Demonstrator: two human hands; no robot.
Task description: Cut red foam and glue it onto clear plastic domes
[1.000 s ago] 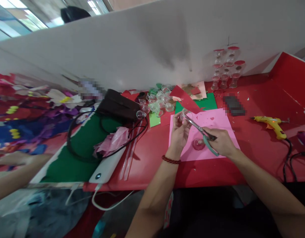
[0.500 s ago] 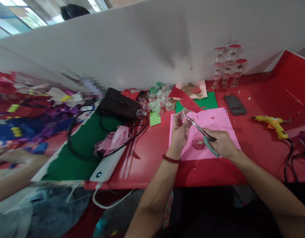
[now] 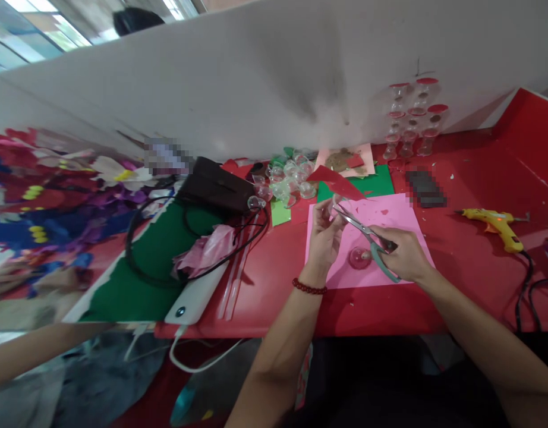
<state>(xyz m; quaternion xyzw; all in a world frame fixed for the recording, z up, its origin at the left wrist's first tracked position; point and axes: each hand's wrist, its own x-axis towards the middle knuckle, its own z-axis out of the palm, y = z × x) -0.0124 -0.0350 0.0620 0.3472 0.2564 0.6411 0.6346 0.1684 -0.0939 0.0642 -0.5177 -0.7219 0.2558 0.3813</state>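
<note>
My left hand (image 3: 325, 232), with a red bead bracelet at the wrist, holds a small clear plastic piece (image 3: 337, 205) in its fingertips. Green-handled scissors (image 3: 361, 226) are gripped in my right hand (image 3: 403, 252). Their blades are parted slightly and reach the clear piece. Below the scissors, a round clear and red piece (image 3: 359, 258) lies on a pink sheet (image 3: 403, 214). A red strip (image 3: 335, 181) lies behind my left hand, over a green sheet (image 3: 383, 178).
Clear plastic cups (image 3: 289, 178) are piled behind my left hand. Joined clear cups with red tops (image 3: 419, 113) stand by the wall. A yellow glue gun (image 3: 494, 224) lies right. A dark case (image 3: 218, 187) and white power bank (image 3: 196, 297) are left. Another person's hands (image 3: 55, 285) are far left.
The scissor blades have opened a little at the clear piece. The other person's hands at the far left have moved. The view has shifted slightly.
</note>
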